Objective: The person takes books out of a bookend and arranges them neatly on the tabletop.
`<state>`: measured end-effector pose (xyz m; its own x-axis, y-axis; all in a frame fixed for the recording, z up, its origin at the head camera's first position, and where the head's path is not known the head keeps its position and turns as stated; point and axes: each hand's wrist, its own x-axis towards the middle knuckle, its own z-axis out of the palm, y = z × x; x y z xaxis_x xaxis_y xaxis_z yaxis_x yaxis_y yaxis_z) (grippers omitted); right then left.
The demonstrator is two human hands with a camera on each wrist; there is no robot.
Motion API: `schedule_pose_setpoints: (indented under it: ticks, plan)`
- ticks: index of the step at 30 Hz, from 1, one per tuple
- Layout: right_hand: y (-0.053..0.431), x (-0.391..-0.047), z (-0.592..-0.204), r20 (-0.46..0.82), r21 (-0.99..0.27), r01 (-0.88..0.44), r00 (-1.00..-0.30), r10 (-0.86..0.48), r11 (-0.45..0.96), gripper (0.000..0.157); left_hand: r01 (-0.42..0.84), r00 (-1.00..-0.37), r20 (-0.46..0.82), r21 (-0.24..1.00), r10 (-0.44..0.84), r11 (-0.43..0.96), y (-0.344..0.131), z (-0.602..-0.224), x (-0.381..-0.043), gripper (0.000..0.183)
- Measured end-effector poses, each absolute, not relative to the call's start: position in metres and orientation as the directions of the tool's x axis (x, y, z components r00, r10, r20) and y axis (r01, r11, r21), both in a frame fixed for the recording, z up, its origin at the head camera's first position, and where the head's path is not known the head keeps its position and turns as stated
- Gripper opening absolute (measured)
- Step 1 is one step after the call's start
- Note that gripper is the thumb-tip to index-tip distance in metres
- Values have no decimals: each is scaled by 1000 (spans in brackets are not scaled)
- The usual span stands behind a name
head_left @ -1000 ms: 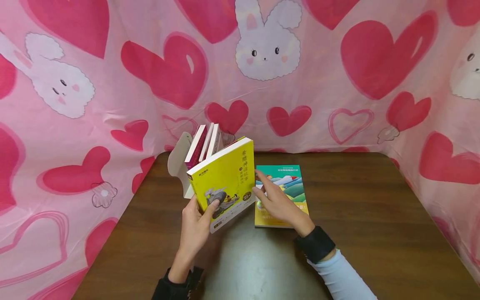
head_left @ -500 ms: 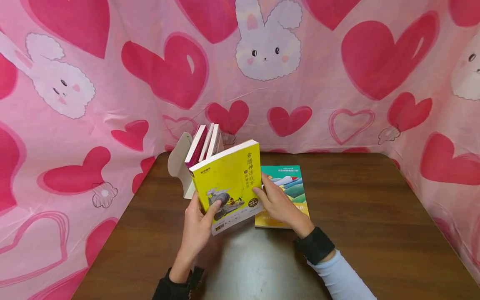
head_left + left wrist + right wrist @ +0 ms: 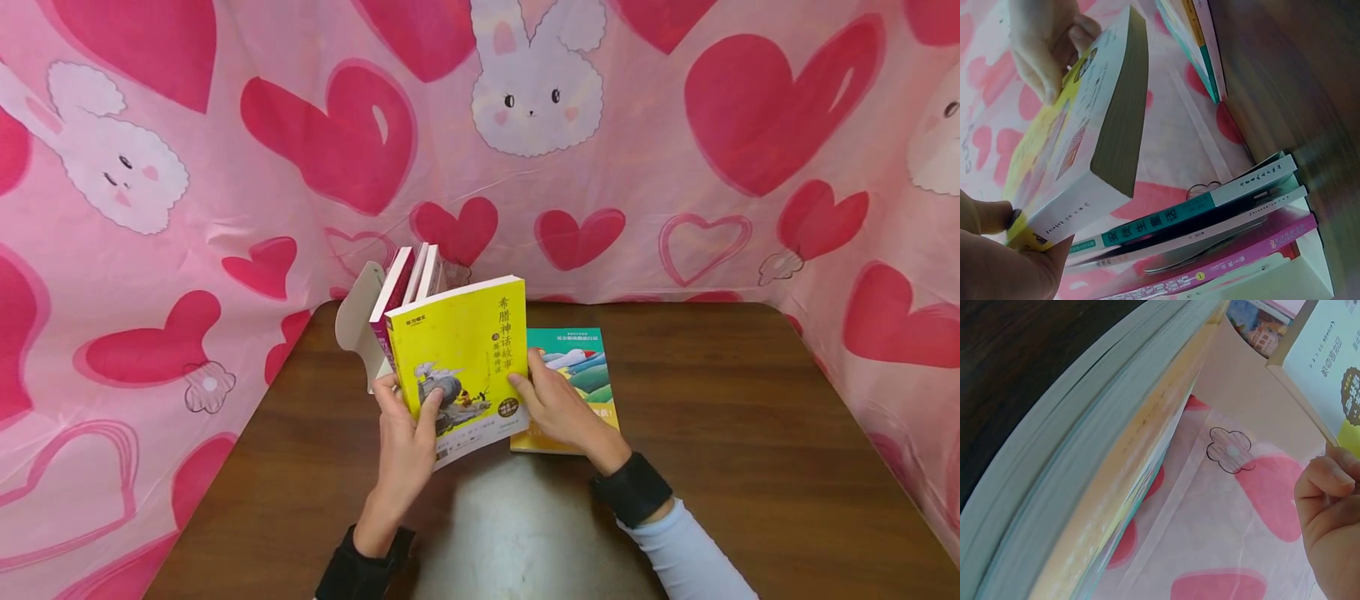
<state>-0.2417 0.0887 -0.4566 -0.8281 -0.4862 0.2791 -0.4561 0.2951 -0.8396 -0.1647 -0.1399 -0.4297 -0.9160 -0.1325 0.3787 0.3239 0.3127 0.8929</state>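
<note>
Held up above the desk point(image 3: 712, 400) as it is, the yellow book point(image 3: 461, 333) leans slightly back between two hands, its front cover toward the person. The left hand point(image 3: 405, 442) grips the spine side low down, thumb laid on the cover near the picture of grey rocks and small figures, fingers round the spine. At the opposite edge the right hand point(image 3: 562, 400) pinches the book, its thumb on the cover just above a dark round seal. Close behind the yellow book and partly hidden by it, several books stand in a pale rack point(image 3: 356, 321) with a curved end; the left wrist view shows among them a magenta spine point(image 3: 1254, 250), a thin white spine point(image 3: 1210, 228) and a teal-and-white spine point(image 3: 1160, 219). Below the right hand, a green-and-yellow book point(image 3: 588, 367) lies flat on the desk, and the right wrist view shows page edges stacked there in more than one layer. Black bands point(image 3: 633, 490) circle both wrists, and a pale blue sleeve point(image 3: 686, 550) covers the right forearm. Beyond the desk hangs a pink cloth point(image 3: 645, 167) printed with red hearts and white rabbits.
</note>
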Motion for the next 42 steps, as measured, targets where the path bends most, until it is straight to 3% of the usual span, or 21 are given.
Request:
schedule_pose_setpoints:
  ticks: [5,13,23,42]
  plan:
    - [91,-241,-457,272,-842,-444,-840,-469,307,32,312,-923,371,877,-102,367,-136,-431,-165,51]
    - [96,-240,-455,259,-854,-426,-845,-468,298,33,277,-928,363,825,-86,492,-130,-429,-165,73]
    - [106,-239,-451,209,-884,-366,-866,-455,290,33,251,-928,366,748,-66,615,-125,-421,-163,87]
    - [116,-237,-451,169,-901,-323,-877,-450,291,44,255,-923,377,753,-79,607,-120,-425,-173,91]
